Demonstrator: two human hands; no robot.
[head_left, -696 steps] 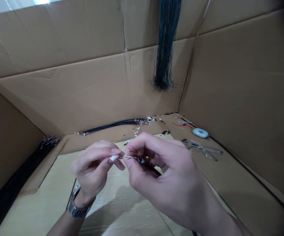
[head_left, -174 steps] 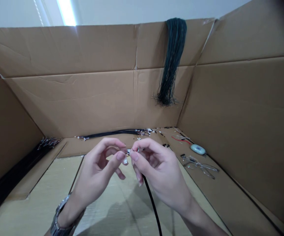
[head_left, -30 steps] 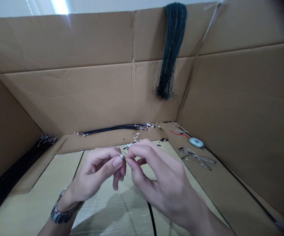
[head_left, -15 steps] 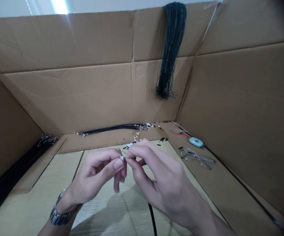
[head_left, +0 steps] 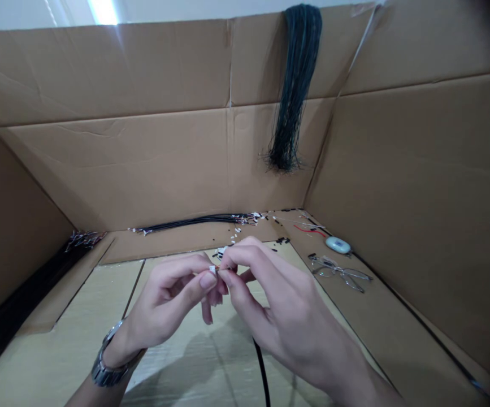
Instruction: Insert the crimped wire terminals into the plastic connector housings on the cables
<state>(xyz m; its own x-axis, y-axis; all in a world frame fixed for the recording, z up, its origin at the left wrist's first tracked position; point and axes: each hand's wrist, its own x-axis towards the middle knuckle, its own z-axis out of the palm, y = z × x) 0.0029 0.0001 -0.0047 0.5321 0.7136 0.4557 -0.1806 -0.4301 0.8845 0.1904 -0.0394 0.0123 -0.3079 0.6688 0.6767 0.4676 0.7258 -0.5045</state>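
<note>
Between the thumb and finger of my left hand (head_left: 172, 299) is a small white connector (head_left: 213, 269). My right hand (head_left: 274, 311) pinches thin orange-looking wires (head_left: 218, 268) right beside it, with the fingertips of both hands almost touching. A thick black cable (head_left: 261, 373) comes out from under my right hand and runs down toward the front edge. Whether the wires sit inside the connector is too small to tell. A metal watch (head_left: 111, 359) is on my left wrist.
Cardboard walls (head_left: 121, 158) enclose the work surface. Dark wires (head_left: 298, 85) hang over the back wall. Black cable bundles lie at the back (head_left: 194, 222) and left (head_left: 20, 299). Loose white connectors (head_left: 220, 252) lie behind my hands. Glasses (head_left: 340, 271) and a pale oval device (head_left: 338, 245) are at right.
My left hand has shifted slightly right and up with the white connector, which is turned a little. My right hand stays nearly in place, still pinching the wires.
</note>
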